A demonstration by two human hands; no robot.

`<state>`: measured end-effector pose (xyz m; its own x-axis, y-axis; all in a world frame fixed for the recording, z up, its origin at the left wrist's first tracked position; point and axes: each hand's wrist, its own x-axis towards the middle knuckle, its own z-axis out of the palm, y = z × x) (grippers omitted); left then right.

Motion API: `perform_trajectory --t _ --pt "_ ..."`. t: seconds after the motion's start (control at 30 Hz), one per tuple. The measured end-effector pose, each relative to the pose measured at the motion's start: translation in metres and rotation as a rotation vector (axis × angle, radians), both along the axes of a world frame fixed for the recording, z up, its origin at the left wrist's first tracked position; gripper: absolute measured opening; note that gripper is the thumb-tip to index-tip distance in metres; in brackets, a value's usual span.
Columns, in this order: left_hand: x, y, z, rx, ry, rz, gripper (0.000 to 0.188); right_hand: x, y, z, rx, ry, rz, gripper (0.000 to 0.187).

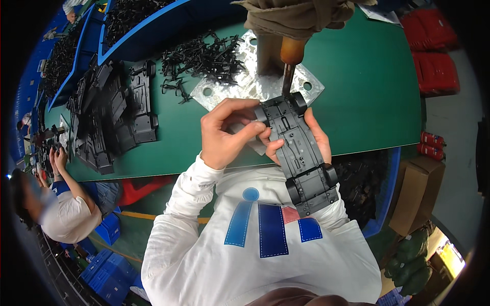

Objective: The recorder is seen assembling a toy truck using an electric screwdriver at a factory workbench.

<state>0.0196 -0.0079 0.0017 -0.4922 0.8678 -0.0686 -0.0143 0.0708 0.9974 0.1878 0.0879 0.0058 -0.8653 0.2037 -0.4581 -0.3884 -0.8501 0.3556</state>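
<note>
A black plastic toy car chassis (296, 145) is held tilted in front of my chest, its far end under the metal tip of an orange-handled tool (293, 51). My right hand (317, 133) is closed around it, with fingers along the right edge and the thumb on the left edge. At the chassis's far left corner, my left hand (224, 133) is closed, forefinger and thumb on either side of the wheel arch. Whether a small part is between those fingers is hidden. Behind the chassis lies a shiny metal plate (204, 94) on the green table (367, 102).
Small black parts (201, 58) are heaped left of the plate. More chassis (109, 112) are stacked further left, near blue bins (148, 33) full of black parts. Cloth (301, 18) wraps the tool's mount. A co-worker (71, 209) sits at left. A cardboard box (416, 196) stands right.
</note>
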Motion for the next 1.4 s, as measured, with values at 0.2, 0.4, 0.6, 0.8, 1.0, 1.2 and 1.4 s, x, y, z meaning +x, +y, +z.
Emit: perform_trajectory --t 0.2,0.4,0.6,0.8,1.0,1.2,1.4 --pt "-0.002 -0.002 -0.003 0.059 0.138 0.054 0.036 -0.003 -0.004 0.015 -0.069 -0.004 0.010 0.060" --pt "0.001 -0.002 -0.003 0.110 0.196 0.087 0.037 -0.002 -0.005 0.021 -0.060 -0.023 0.002 0.061" --pt "-0.002 -0.002 -0.009 0.156 0.251 0.093 0.035 -0.001 -0.005 0.022 -0.123 -0.029 0.030 0.060" --pt "-0.001 -0.002 -0.007 0.157 0.229 0.103 0.034 -0.001 -0.003 0.022 -0.146 -0.002 0.029 0.060" --pt "-0.001 -0.002 -0.007 0.153 0.212 0.111 0.033 -0.001 -0.003 0.022 -0.141 -0.006 0.033 0.060" --pt "0.000 -0.001 -0.007 0.156 0.218 0.120 0.032 -0.001 -0.002 0.021 -0.156 0.018 0.034 0.061" --pt "0.000 0.001 -0.006 0.166 0.228 0.115 0.032 -0.001 -0.002 0.024 -0.140 0.011 0.032 0.062"
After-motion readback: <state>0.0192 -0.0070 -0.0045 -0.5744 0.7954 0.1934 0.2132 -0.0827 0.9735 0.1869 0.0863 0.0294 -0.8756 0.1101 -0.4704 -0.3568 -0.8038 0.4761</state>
